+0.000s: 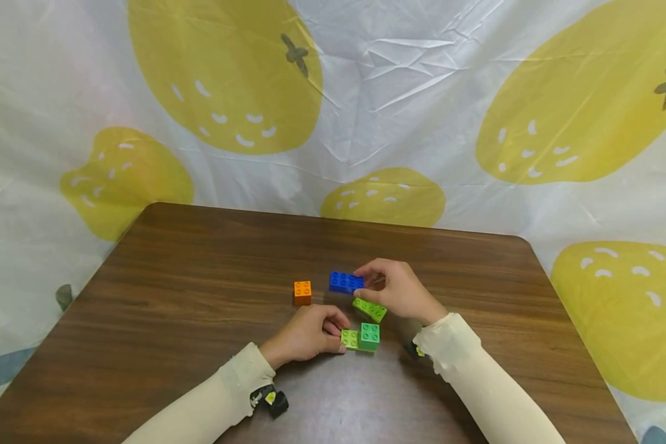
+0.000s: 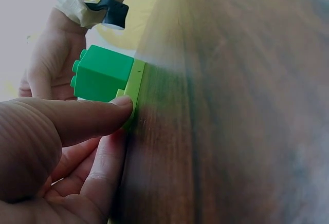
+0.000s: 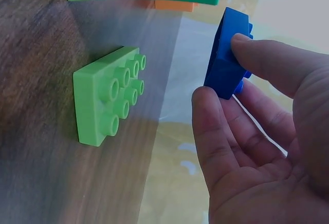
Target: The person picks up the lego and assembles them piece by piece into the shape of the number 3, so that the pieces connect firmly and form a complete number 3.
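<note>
A green block (image 1: 369, 334) sits on the right part of a flat light green brick (image 1: 349, 338) on the table. My left hand (image 1: 305, 333) pinches that flat brick at its left end, thumb and a finger on its sides in the left wrist view. Between thumb and fingers, my right hand (image 1: 396, 288) holds a blue brick (image 1: 345, 282) by its right end. The right wrist view shows the blue brick (image 3: 227, 54) tilted and raised off the table. Below the right hand, a second light green brick (image 3: 105, 98) lies with its studs up, untouched.
An orange block (image 1: 302, 293) stands on the brown wooden table (image 1: 211, 265), left of the blue brick and beyond the left hand. Behind the table hangs a white cloth (image 1: 349, 135) with yellow fruit shapes.
</note>
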`<action>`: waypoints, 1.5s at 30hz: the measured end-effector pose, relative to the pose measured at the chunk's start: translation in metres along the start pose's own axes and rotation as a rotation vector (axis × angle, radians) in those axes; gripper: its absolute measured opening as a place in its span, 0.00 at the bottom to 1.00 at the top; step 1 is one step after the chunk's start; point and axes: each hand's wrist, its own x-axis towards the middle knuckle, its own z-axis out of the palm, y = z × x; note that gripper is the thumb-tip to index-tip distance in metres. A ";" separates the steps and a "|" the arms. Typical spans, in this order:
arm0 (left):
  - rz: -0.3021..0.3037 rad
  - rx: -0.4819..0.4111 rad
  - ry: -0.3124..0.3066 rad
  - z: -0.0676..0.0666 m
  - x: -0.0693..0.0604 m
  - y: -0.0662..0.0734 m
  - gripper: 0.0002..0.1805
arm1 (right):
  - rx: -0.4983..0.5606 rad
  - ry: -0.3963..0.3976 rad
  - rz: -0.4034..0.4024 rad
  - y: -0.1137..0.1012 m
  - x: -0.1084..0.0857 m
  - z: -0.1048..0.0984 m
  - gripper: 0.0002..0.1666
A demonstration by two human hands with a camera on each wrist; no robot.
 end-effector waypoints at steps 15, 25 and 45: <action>-0.007 0.003 0.003 -0.001 0.000 0.001 0.18 | 0.012 0.012 -0.013 -0.010 -0.019 -0.002 0.19; 0.003 -0.007 0.012 0.001 -0.001 0.001 0.19 | 0.019 0.012 -0.013 -0.013 -0.032 -0.002 0.19; 0.020 -0.008 0.005 0.000 -0.001 -0.002 0.20 | 0.021 0.017 -0.053 -0.019 -0.051 -0.001 0.20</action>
